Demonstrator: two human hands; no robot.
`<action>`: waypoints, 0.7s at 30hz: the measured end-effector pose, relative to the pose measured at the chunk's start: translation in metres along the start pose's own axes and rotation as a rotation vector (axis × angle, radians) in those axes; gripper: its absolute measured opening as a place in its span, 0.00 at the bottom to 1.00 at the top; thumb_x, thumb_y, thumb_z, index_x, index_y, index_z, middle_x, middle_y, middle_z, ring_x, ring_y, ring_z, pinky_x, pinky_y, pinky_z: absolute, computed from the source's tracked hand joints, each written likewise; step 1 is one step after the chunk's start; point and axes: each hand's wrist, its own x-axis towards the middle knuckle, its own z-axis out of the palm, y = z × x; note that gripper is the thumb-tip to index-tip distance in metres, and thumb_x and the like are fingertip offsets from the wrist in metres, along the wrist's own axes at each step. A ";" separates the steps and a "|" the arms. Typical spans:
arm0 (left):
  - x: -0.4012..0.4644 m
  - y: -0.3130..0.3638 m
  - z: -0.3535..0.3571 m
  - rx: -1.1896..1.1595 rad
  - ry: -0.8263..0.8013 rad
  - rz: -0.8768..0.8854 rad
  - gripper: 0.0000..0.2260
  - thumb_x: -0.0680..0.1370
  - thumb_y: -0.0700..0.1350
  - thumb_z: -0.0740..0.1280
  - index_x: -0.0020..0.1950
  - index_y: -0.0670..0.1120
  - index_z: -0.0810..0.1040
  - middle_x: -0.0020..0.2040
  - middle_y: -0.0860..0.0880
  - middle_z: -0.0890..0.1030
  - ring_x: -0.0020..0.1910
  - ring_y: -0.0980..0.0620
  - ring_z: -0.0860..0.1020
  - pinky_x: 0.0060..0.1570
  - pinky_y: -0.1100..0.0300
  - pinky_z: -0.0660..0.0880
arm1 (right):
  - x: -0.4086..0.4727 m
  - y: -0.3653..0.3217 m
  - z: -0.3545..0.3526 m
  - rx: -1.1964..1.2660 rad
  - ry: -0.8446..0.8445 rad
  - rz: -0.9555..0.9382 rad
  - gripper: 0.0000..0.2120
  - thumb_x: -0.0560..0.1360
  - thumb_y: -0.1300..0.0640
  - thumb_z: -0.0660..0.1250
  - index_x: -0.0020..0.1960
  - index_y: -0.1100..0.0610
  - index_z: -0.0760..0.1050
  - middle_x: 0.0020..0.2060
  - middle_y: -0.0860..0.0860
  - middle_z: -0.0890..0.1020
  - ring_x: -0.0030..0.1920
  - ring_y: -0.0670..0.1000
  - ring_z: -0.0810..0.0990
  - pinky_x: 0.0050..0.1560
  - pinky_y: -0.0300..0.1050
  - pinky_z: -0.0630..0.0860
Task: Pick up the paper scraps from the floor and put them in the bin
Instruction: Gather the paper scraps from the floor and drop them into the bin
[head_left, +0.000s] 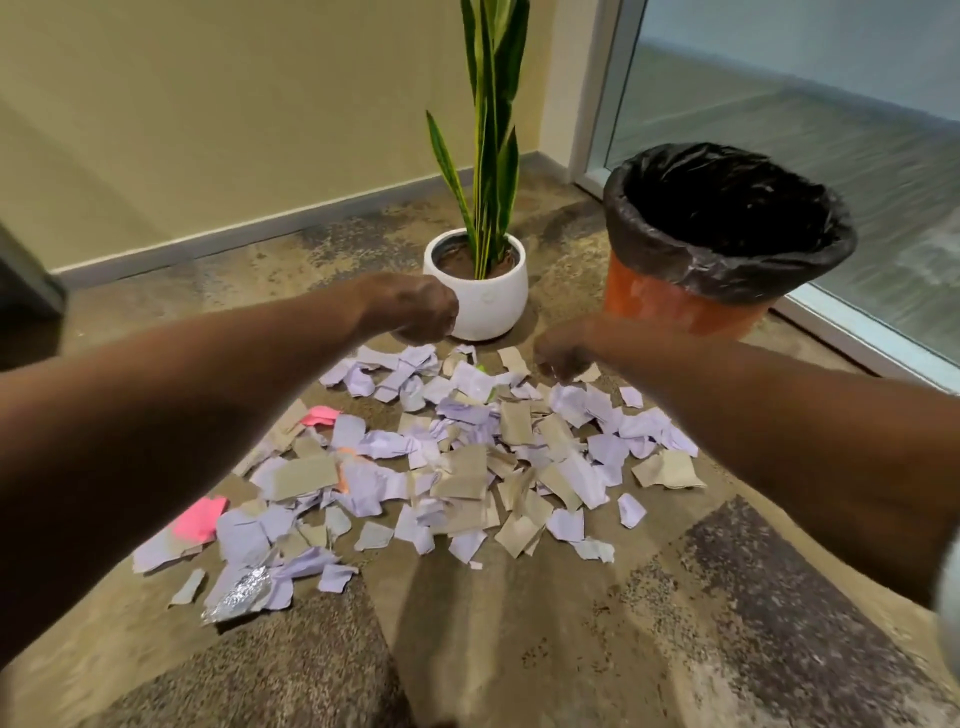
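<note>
A wide pile of torn paper scraps (467, 457), lilac, tan and a few pink, lies on the mottled brown floor in front of me. The bin (665, 301), orange with a black liner, stands open-topped at the far right of the pile. My left hand (415, 312) hovers over the pile's far edge with its fingers curled in; no paper shows in it. My right hand (563, 348) points its fingertips down onto scraps at the far right edge, beside a tan piece (589, 373). Motion blur hides whether it grips any.
A white pot with a tall snake plant (483, 301) stands just behind the pile, close to my left hand. A crumpled foil piece (239, 597) lies at the near left. A beige wall runs behind, and a glass panel (831, 130) closes the right side behind the bin.
</note>
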 end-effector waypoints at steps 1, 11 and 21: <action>0.003 0.003 -0.004 0.012 -0.023 -0.033 0.12 0.81 0.41 0.60 0.60 0.41 0.79 0.55 0.42 0.81 0.45 0.48 0.75 0.47 0.54 0.75 | 0.005 0.005 -0.002 0.032 0.052 0.008 0.12 0.77 0.66 0.66 0.60 0.63 0.77 0.52 0.57 0.80 0.46 0.53 0.77 0.44 0.44 0.73; 0.031 0.061 0.029 -0.155 0.066 -0.093 0.12 0.82 0.41 0.60 0.62 0.39 0.77 0.60 0.40 0.81 0.56 0.42 0.79 0.56 0.49 0.77 | 0.039 -0.011 -0.007 0.060 0.200 -0.125 0.16 0.80 0.59 0.64 0.67 0.59 0.74 0.61 0.55 0.79 0.55 0.55 0.78 0.52 0.45 0.74; 0.050 0.056 0.149 -0.365 -0.025 -0.306 0.33 0.80 0.59 0.62 0.80 0.51 0.53 0.74 0.30 0.61 0.72 0.30 0.64 0.67 0.42 0.67 | 0.031 0.058 0.144 0.557 0.232 0.400 0.20 0.79 0.48 0.59 0.61 0.60 0.77 0.61 0.58 0.80 0.59 0.60 0.78 0.57 0.48 0.77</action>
